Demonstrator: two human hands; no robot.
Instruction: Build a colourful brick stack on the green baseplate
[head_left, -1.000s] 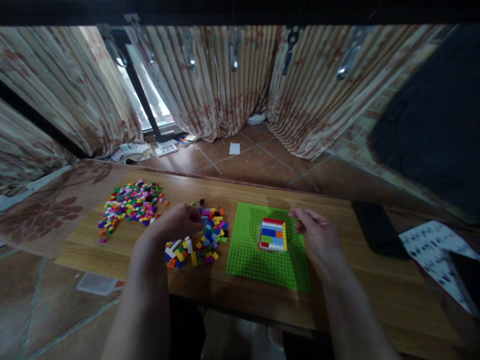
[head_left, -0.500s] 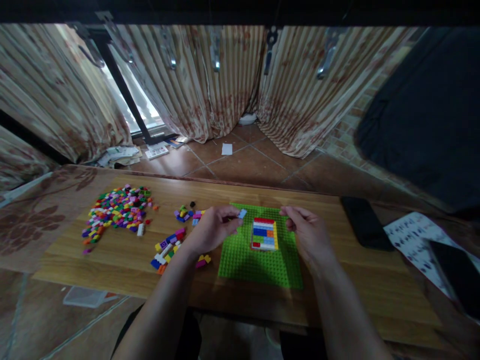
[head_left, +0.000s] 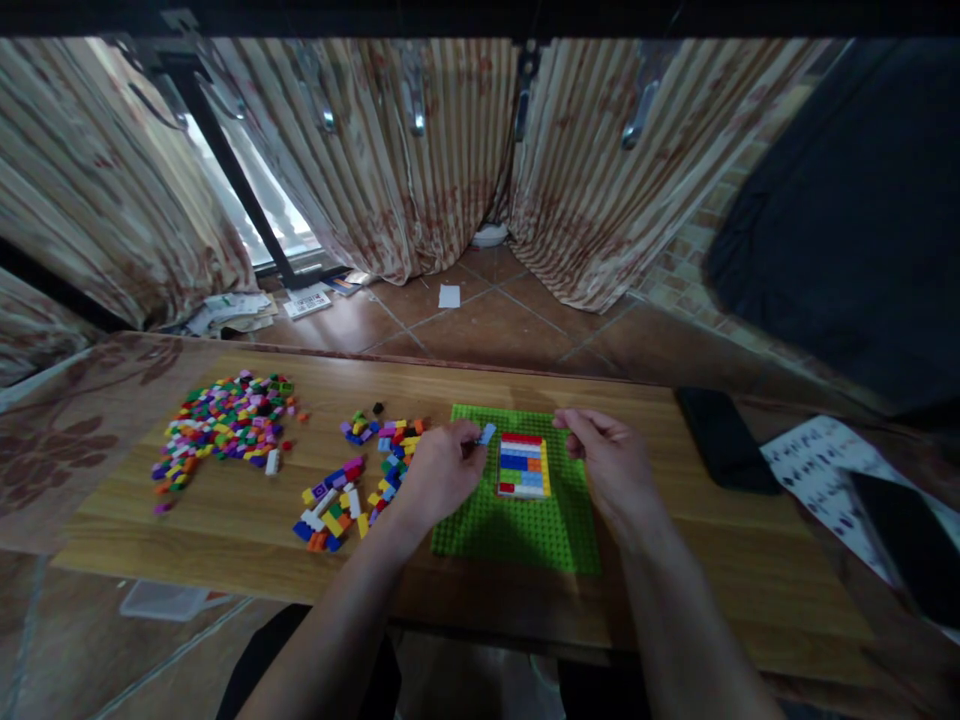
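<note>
My left hand (head_left: pixel 441 470) pinches a small light-blue brick (head_left: pixel 487 434) just left of a small multicoloured brick stack (head_left: pixel 523 465). The stack stands on a green baseplate (head_left: pixel 525 525) on the wooden table (head_left: pixel 225 510). To the right of the stack my right hand (head_left: pixel 611 462) hovers over the plate's edge, its fingers curled loosely together, and I cannot see anything in them. A scatter of loose bricks (head_left: pixel 352 490) lies beside my left wrist.
A larger heap of small coloured bricks (head_left: pixel 221 420) lies at the table's left. A black phone (head_left: pixel 716 438) and a printed sheet (head_left: pixel 832 470) lie at the right. A dark object (head_left: pixel 911 545) sits at the far right. Curtains hang behind, above a tiled floor.
My left hand left the loose bricks and carried a light-blue brick right to the stack's left side. The right hand stayed beside the stack. The view has shifted slightly.
</note>
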